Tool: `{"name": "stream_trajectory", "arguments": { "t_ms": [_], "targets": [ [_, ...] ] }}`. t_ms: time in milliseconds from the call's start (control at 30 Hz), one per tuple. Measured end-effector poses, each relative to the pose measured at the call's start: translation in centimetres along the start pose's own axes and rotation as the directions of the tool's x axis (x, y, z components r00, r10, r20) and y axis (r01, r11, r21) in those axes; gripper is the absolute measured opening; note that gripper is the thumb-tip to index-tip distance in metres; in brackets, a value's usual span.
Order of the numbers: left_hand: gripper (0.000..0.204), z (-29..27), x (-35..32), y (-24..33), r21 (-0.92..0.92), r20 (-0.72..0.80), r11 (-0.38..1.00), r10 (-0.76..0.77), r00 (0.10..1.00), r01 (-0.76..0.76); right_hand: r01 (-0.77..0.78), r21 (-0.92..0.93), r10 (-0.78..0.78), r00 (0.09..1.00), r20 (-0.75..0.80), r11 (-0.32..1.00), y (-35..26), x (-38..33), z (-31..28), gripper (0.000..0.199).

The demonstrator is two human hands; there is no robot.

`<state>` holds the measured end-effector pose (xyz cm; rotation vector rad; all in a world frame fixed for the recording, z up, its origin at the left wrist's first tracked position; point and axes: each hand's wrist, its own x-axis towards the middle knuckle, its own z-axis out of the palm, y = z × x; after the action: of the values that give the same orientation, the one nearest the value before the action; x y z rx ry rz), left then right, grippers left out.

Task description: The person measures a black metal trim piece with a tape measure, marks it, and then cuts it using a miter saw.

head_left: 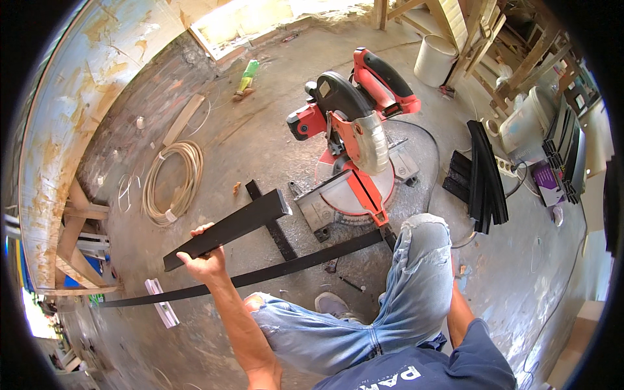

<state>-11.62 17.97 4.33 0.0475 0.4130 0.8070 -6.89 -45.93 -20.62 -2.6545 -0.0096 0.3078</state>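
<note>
My left hand (207, 261) is wrapped round the near end of a short black rectangular bar (234, 226), raised off the floor and angled up to the right. The bar's far end shows a pale cut edge close to the base of a red and black miter saw (354, 123). The saw stands on the floor in front of my knees, its head raised. Below the held bar, a long thin black strip (279, 268) runs from the left toward the saw's front. A shorter black piece (276, 227) lies crosswise under the held bar. My right hand is hidden behind my right knee; only the forearm shows.
A coil of beige cable (195, 170) lies on the left. To the right are stacked black profiles (486, 175), a power strip (506, 166) and a purple box (548, 184). White buckets (435, 60) and timber stand behind. A light metal profile (162, 303) sits under the long strip.
</note>
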Motion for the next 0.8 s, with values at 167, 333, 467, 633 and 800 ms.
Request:
{"name": "stream_trajectory", "arguments": {
  "t_ms": [167,333,467,633,800],
  "targets": [
    [0.087,-0.5,-0.1,0.1,0.005,0.061,0.998,-0.057,0.997,0.057,-0.104,0.072,0.077,0.949,0.307,0.992,1.1,-1.7,1.5,0.031],
    [0.085,-0.6,-0.3,0.5,0.024,0.088,0.996,-0.082,0.993,0.08,0.297,0.42,-0.234,0.952,-0.196,0.857,-12.5,6.4,-10.1,0.021],
    [0.083,0.3,-0.4,-1.4,0.018,0.098,0.992,-0.122,0.988,0.121,0.309,0.732,-0.171,0.95,-0.26,0.607,-28.1,7.2,-23.1,0.025],
    [0.084,0.9,-0.6,-2.6,0.014,0.109,0.992,-0.125,0.986,0.124,0.171,0.829,-0.601,0.766,0.228,0.533,-40.1,5.0,-19.1,0.032],
    [0.086,1.1,-0.6,-3.0,-0.004,0.113,0.987,-0.156,0.981,0.158,-0.186,0.91,-0.618,0.681,0.392,0.371,-43.0,5.0,-15.3,0.027]
  ]
}}
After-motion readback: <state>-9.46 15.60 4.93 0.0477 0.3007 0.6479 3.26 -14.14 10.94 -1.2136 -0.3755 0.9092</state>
